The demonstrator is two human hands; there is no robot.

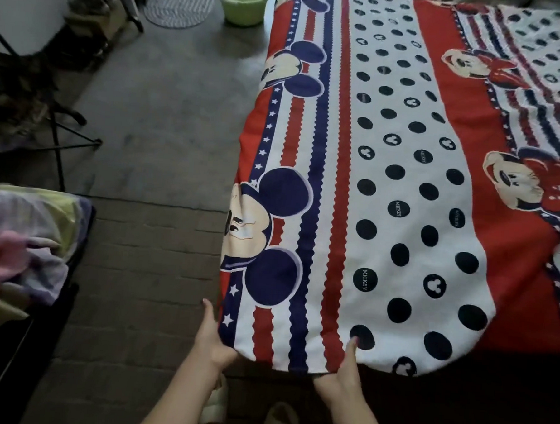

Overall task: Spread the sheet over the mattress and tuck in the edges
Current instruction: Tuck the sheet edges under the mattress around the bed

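A red, white and blue cartoon-print sheet (pixel 404 173) lies spread over the mattress, which it hides, filling the right half of the view. Its near edge hangs in a curve in front of me. My left hand (pixel 212 338) grips the near-left corner of the sheet, thumb up along the side edge and fingers under the cloth. My right hand (pixel 344 374) pinches the near hem a little to the right, thumb on top by a black dot, fingers hidden underneath. Under the lifted hem to the right is dark shadow.
Grey concrete and brick floor (pixel 165 141) runs along the bed's left side. A green basin (pixel 242 2) and a woven mat (pixel 179 4) lie at the far end. Black stand legs (pixel 57 141) and a pile of pastel bedding (pixel 27 240) sit at left. My slippered feet (pixel 277 419) stand below.
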